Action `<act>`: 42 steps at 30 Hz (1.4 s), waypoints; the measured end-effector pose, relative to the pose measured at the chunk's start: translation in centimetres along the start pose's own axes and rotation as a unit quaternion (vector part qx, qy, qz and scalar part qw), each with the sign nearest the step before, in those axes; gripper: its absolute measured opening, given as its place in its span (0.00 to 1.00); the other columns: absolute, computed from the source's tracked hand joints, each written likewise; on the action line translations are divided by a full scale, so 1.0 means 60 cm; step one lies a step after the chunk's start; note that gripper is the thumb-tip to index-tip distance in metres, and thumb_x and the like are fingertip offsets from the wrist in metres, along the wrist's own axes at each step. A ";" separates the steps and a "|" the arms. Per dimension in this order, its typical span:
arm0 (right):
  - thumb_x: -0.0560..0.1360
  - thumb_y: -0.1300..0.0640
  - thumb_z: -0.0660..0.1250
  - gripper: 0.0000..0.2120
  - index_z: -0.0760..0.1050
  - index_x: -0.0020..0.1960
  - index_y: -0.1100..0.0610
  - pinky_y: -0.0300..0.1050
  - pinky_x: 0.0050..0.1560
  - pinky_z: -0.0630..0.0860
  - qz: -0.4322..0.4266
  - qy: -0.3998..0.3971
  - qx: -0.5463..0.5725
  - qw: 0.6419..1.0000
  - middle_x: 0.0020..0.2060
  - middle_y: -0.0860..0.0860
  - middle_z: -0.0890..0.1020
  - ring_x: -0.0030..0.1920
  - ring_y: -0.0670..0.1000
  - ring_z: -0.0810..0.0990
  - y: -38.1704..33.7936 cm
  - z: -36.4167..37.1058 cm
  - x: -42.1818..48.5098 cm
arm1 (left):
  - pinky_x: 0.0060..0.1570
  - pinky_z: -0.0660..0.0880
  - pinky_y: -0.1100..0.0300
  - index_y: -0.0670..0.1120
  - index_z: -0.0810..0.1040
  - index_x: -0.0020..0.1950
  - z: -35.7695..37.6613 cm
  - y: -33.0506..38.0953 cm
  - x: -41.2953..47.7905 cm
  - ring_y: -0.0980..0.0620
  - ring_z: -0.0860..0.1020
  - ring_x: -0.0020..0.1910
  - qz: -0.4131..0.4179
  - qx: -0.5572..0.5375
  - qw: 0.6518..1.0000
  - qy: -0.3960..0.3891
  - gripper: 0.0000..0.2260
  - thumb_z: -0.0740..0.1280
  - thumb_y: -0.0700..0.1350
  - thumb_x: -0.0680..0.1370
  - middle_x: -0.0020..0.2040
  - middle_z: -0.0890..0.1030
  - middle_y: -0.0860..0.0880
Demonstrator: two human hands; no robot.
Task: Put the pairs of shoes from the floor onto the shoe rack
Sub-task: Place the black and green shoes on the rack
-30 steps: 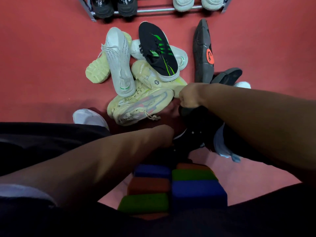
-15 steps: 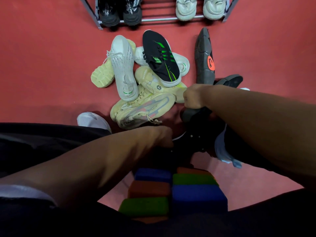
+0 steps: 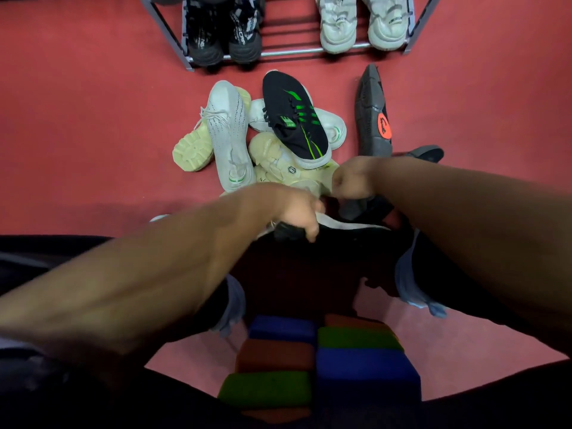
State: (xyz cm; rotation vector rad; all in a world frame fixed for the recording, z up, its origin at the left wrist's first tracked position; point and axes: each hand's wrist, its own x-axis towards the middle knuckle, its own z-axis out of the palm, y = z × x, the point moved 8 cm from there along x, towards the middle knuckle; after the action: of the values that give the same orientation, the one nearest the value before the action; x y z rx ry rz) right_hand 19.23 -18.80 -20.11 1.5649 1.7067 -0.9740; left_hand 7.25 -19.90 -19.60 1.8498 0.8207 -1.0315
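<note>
A person crouches over a heap of shoes on a red floor (image 3: 77, 119). At mid-frame the left hand (image 3: 294, 213) curls its fingers over the near end of a black shoe (image 3: 349, 225), and just right of it the right hand (image 3: 353, 178) is closed in a fist on the top of a dark grey shoe (image 3: 356, 209). Both shoes lie low in shadow between the forearms. The black one shows a pale sole edge running roughly left to right across the frame, and little else of either can be made out.

The shoe rack (image 3: 291, 52) stands along the top of the frame, straight up-frame from both hands and beyond the pile. It holds a black pair (image 3: 223, 35) at its left and an off-white pair (image 3: 362, 26) at its right, with bare rails between them. That gap looks the likely landing spot, and the two hands sit about equally near it.

A white knit trainer (image 3: 229, 134) and a green-striped black trainer (image 3: 294, 119) lie in the path.
</note>
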 end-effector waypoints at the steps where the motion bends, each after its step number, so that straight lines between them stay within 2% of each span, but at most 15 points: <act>1: 0.83 0.43 0.59 0.17 0.82 0.50 0.52 0.50 0.58 0.79 -0.002 -0.011 0.037 0.999 0.51 0.55 0.85 0.52 0.58 0.83 0.001 -0.008 -0.001 | 0.43 0.76 0.57 0.51 0.80 0.54 -0.037 -0.008 -0.014 0.47 0.81 0.47 0.006 0.003 1.000 0.014 0.14 0.77 0.46 0.71 0.48 0.83 0.50; 4: 0.76 0.26 0.55 0.35 0.83 0.53 0.54 0.55 0.61 0.81 -0.009 -0.015 0.187 0.982 0.47 0.54 0.88 0.50 0.59 0.87 0.002 -0.031 -0.002 | 0.52 0.81 0.50 0.56 0.81 0.54 -0.126 -0.032 -0.057 0.48 0.82 0.51 0.027 0.033 0.997 0.062 0.18 0.78 0.42 0.67 0.51 0.83 0.51; 6: 0.71 0.18 0.53 0.38 0.82 0.52 0.49 0.50 0.54 0.83 -0.002 -0.004 0.303 0.953 0.42 0.49 0.88 0.44 0.52 0.87 0.010 -0.040 -0.008 | 0.51 0.82 0.48 0.59 0.81 0.54 -0.174 -0.049 -0.087 0.47 0.83 0.50 0.047 0.040 0.993 0.104 0.20 0.78 0.41 0.67 0.52 0.82 0.50; 8: 0.75 0.22 0.57 0.32 0.81 0.52 0.48 0.46 0.48 0.80 -0.022 -0.046 0.400 0.915 0.38 0.45 0.87 0.37 0.46 0.85 0.002 -0.037 -0.023 | 0.45 0.83 0.51 0.58 0.80 0.49 -0.214 -0.074 -0.114 0.47 0.84 0.46 0.050 0.021 0.986 0.155 0.19 0.78 0.38 0.67 0.48 0.82 0.52; 10: 0.74 0.27 0.64 0.31 0.83 0.59 0.52 0.48 0.57 0.81 -0.062 -0.059 0.462 0.883 0.51 0.51 0.89 0.47 0.50 0.88 -0.008 -0.048 -0.031 | 0.41 0.79 0.56 0.57 0.78 0.47 -0.249 -0.104 -0.140 0.49 0.82 0.46 0.041 -0.001 0.974 0.223 0.18 0.78 0.37 0.67 0.45 0.81 0.55; 14: 0.68 0.30 0.76 0.33 0.81 0.64 0.48 0.46 0.61 0.77 -0.097 0.037 0.377 0.921 0.56 0.45 0.87 0.55 0.48 0.85 -0.007 -0.123 -0.039 | 0.42 0.74 0.58 0.58 0.76 0.53 -0.267 -0.154 -0.166 0.49 0.79 0.49 0.024 -0.071 0.966 0.246 0.21 0.82 0.42 0.68 0.49 0.79 0.54; 17: 0.61 0.29 0.80 0.41 0.76 0.68 0.47 0.49 0.67 0.74 -0.089 0.155 0.247 0.952 0.59 0.42 0.79 0.60 0.49 0.79 -0.011 -0.175 -0.039 | 0.62 0.76 0.50 0.52 0.68 0.73 -0.247 -0.198 -0.155 0.47 0.76 0.62 -0.070 -0.093 0.973 0.197 0.42 0.84 0.57 0.64 0.64 0.76 0.50; 19: 0.57 0.25 0.77 0.46 0.74 0.69 0.46 0.54 0.64 0.73 -0.083 0.263 0.137 0.951 0.56 0.43 0.75 0.60 0.53 0.77 -0.021 -0.199 -0.043 | 0.70 0.72 0.47 0.51 0.60 0.81 -0.226 -0.210 -0.144 0.44 0.73 0.69 -0.103 -0.064 0.977 0.173 0.55 0.82 0.62 0.60 0.72 0.72 0.48; 21: 0.55 0.21 0.72 0.48 0.72 0.69 0.44 0.56 0.62 0.70 -0.087 0.330 0.040 0.939 0.58 0.44 0.75 0.60 0.55 0.76 -0.041 -0.209 -0.049 | 0.68 0.74 0.48 0.49 0.63 0.79 -0.207 -0.216 -0.128 0.44 0.75 0.67 -0.100 -0.071 0.978 0.167 0.52 0.82 0.59 0.61 0.71 0.75 0.47; 24: 0.57 0.21 0.70 0.50 0.69 0.72 0.45 0.57 0.63 0.68 -0.093 0.376 -0.017 0.922 0.65 0.46 0.76 0.63 0.56 0.74 -0.060 -0.215 -0.045 | 0.62 0.77 0.50 0.50 0.72 0.68 -0.191 -0.218 -0.115 0.47 0.79 0.59 -0.077 -0.096 0.976 0.180 0.37 0.84 0.56 0.64 0.61 0.80 0.50; 29: 0.67 0.37 0.75 0.44 0.64 0.76 0.53 0.58 0.69 0.68 0.008 0.463 0.106 0.880 0.70 0.53 0.72 0.70 0.60 0.71 -0.035 -0.232 -0.021 | 0.45 0.76 0.55 0.51 0.77 0.56 -0.225 -0.242 -0.136 0.48 0.80 0.48 -0.115 -0.124 0.932 0.321 0.28 0.78 0.64 0.63 0.49 0.81 0.51; 33: 0.72 0.36 0.72 0.43 0.61 0.76 0.58 0.59 0.66 0.70 0.093 0.350 0.160 0.919 0.68 0.59 0.71 0.67 0.64 0.73 -0.021 -0.209 0.020 | 0.41 0.73 0.57 0.51 0.79 0.45 -0.225 -0.265 -0.134 0.47 0.80 0.43 -0.176 -0.163 0.894 0.378 0.21 0.76 0.66 0.67 0.40 0.79 0.52; 36: 0.70 0.30 0.72 0.44 0.63 0.72 0.57 0.58 0.65 0.71 0.084 0.262 0.190 0.942 0.65 0.60 0.73 0.66 0.65 0.75 -0.025 -0.174 0.047 | 0.45 0.74 0.55 0.47 0.81 0.57 -0.209 -0.287 -0.117 0.43 0.80 0.49 -0.247 -0.175 0.871 0.387 0.31 0.73 0.71 0.67 0.47 0.81 0.48; 39: 0.66 0.28 0.73 0.49 0.61 0.73 0.58 0.57 0.66 0.71 0.093 0.223 0.181 0.953 0.67 0.60 0.73 0.68 0.64 0.74 -0.029 -0.149 0.068 | 0.59 0.75 0.49 0.43 0.70 0.72 -0.190 -0.285 -0.086 0.40 0.74 0.64 -0.282 -0.147 0.880 0.353 0.44 0.71 0.72 0.69 0.64 0.73 0.42; 42: 0.65 0.26 0.73 0.58 0.54 0.79 0.58 0.57 0.66 0.71 0.107 0.211 0.152 0.960 0.68 0.60 0.71 0.69 0.64 0.73 -0.029 -0.139 0.082 | 0.65 0.72 0.46 0.39 0.60 0.78 -0.177 -0.266 -0.068 0.40 0.68 0.70 -0.292 -0.123 0.895 0.315 0.53 0.74 0.71 0.67 0.69 0.67 0.41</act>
State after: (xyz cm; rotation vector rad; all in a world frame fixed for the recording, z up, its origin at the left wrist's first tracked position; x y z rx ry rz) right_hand 17.30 -9.15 -19.57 2.2407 1.6623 -0.8618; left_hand -4.31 -4.09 -18.37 1.7549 1.8892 -0.5972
